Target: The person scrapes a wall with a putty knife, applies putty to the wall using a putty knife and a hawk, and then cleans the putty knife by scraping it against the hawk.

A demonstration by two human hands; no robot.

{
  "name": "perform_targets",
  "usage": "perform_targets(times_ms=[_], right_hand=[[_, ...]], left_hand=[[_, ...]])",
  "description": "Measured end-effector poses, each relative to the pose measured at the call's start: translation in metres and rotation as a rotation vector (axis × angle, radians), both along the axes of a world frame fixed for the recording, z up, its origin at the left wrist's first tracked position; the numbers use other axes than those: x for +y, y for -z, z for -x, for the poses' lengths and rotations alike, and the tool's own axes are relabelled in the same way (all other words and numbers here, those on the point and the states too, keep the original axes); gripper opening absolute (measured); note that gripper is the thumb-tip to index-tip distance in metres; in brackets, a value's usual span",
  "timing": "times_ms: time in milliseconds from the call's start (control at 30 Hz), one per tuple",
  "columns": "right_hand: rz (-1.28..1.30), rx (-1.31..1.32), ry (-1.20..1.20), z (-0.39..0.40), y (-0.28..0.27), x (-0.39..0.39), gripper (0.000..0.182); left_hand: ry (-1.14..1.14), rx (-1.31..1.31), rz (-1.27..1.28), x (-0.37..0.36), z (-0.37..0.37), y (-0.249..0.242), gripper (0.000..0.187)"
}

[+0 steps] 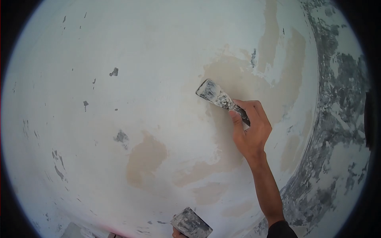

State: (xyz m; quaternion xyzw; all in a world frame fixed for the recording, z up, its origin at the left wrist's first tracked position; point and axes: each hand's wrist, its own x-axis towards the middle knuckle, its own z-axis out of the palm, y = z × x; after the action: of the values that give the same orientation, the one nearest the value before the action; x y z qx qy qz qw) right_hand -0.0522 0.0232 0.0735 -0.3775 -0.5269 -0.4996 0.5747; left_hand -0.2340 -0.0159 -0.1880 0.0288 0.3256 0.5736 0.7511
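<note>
A putty knife [216, 95] with a smeared, spattered blade is in my right hand [254, 127], whose fingers close round its dark handle. The blade points up and left, at a beige patch [230, 73] on the white wall [158, 51]. At the bottom edge, my left hand [177, 233] shows only in part, holding a second, wider scraper [192, 223] coated in grey and white residue. Its handle is hidden.
Another beige patch [147, 158] lies lower left on the wall, with small dark chips and marks farther left. Along the right runs a rough grey and white strip [337, 99]. A dark object [369, 119] stands at the far right edge.
</note>
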Motion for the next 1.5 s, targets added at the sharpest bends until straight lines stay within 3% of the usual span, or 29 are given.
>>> perform_targets(times_ms=[100,267,367,600,667,700,767,800,867,933,967,1033,1200,1267,1400,1467,1500], right_hand=[[0.041,-0.024,0.062,-0.007,0.005,-0.002,0.02],[0.036,0.024,-0.049,0.001,0.02,-0.022,0.019],[0.093,0.05,-0.034,0.011,0.026,-0.027,0.02],[0.097,0.012,-0.028,0.01,0.012,-0.014,0.021],[0.481,0.361,-0.61,0.013,0.017,-0.03,0.032],[0.492,0.354,-0.618,0.017,0.024,-0.038,0.032],[0.662,0.502,-0.865,0.022,0.05,-0.053,0.042],[0.706,0.517,-0.954,0.021,0.066,-0.056,0.043],[0.782,0.558,-1.048,0.021,0.107,-0.061,0.043],[0.749,0.56,-1.11,0.024,0.152,-0.066,0.038],[0.787,0.586,-1.119,0.027,0.173,-0.067,0.038],[0.66,0.44,-0.99,0.034,0.211,-0.071,0.029],[0.718,0.363,-0.908,0.029,0.256,-0.076,0.024],[0.685,0.237,-0.776,0.025,0.266,-0.074,0.024],[0.701,0.225,-0.62,0.01,0.287,-0.075,0.026],[0.745,0.527,-0.585,0.009,0.289,-0.086,0.027],[0.744,0.53,-0.584,0.011,0.284,-0.091,0.027]], left_hand=[[-0.034,-0.034,-0.034,0.003,-0.001,0.018,0.054],[0.001,-0.099,-0.001,0.006,0.004,0.013,0.054],[-0.012,-0.122,-0.104,0.021,0.003,0.05,0.054],[0.016,0.06,-0.134,0.011,0.003,0.028,0.055],[0.031,0.073,-0.168,0.002,0.005,0.005,0.055],[0.02,0.067,-0.161,0.007,0.006,0.008,0.055],[0.097,-0.24,-0.204,0.02,0.009,0.022,0.055],[0.084,-0.243,-0.188,0.025,0.013,0.019,0.055],[0.086,-0.464,-0.401,0.032,0.022,-0.001,0.052],[0.082,-0.354,-0.36,0.036,0.027,-0.014,0.056],[0.06,-0.345,-0.322,0.038,0.029,-0.012,0.056],[0.204,-0.852,-0.51,0.039,0.032,-0.001,0.051],[0.249,-0.833,-0.464,0.033,0.03,0.004,0.05],[0.256,-0.863,-0.406,0.032,0.029,0.006,0.05],[0.23,-0.888,-0.49,0.027,0.03,0.005,0.05],[0.101,-0.725,-0.392,0.028,0.03,-0.004,0.052],[0.103,-0.723,-0.391,0.03,0.028,-0.002,0.052]])
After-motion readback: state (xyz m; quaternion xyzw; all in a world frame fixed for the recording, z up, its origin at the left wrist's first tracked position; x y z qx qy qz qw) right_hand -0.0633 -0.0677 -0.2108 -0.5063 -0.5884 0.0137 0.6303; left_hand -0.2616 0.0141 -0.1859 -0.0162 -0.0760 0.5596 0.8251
